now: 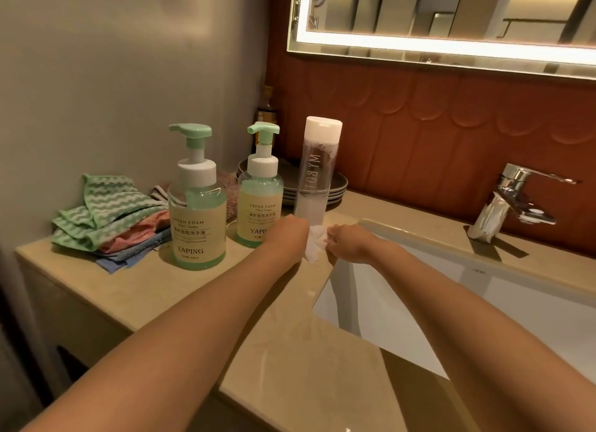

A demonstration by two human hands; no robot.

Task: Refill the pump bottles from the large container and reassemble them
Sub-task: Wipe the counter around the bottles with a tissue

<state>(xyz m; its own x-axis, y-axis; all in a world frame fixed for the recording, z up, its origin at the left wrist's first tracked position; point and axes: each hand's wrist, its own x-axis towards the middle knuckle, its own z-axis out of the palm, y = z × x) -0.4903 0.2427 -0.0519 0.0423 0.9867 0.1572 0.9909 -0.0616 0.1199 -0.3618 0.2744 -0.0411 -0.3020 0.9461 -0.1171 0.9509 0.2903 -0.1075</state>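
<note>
Beside the sink [483,286]: capped tall clear bottle [314,180], right of large pump bottle [196,218] and small pump bottle [260,205].
Your left hand [287,234]: curled at its base; grip hidden, cannot tell.
Your right hand [350,241]: pinches white tissue [314,246].

Large pump bottle [196,225]: label reads "FRESH FOAM", then "清新泡泡洗手液", then "YAPING" in larger capitals. The script line and the small print at the foot are illegible. Small pump bottle [260,215]: same label, with the brand cut to "YAPI" by the left hand [287,234]. Tall clear bottle [314,180]: vertical white lettering, apparently "WABOI"; reading uncertain.
</note>
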